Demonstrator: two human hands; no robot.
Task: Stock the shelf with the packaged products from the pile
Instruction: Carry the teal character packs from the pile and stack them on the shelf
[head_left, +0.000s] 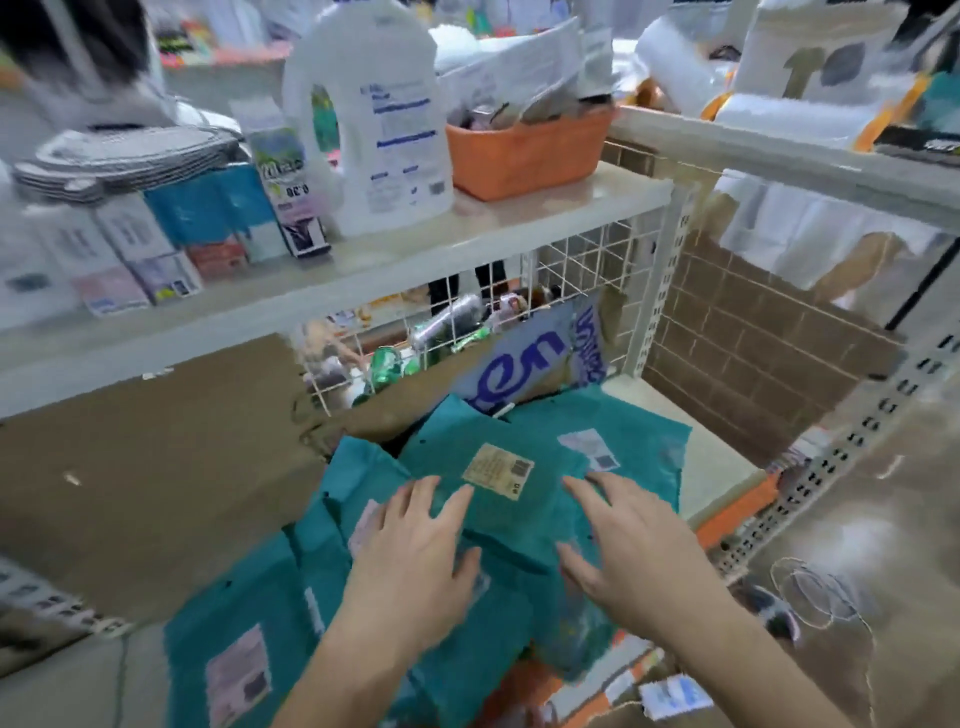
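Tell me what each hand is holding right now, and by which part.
Nothing is held. The left hand and right hand are open and spread over the teal packages on the pile; whether they touch them cannot be told.

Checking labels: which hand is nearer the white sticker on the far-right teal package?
Right hand: its fingers end just short of the sticker; left hand lies further left.

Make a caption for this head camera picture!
Stocking time: left hand and right hand spread over teal packages piled on the lower shelf, white jug above.
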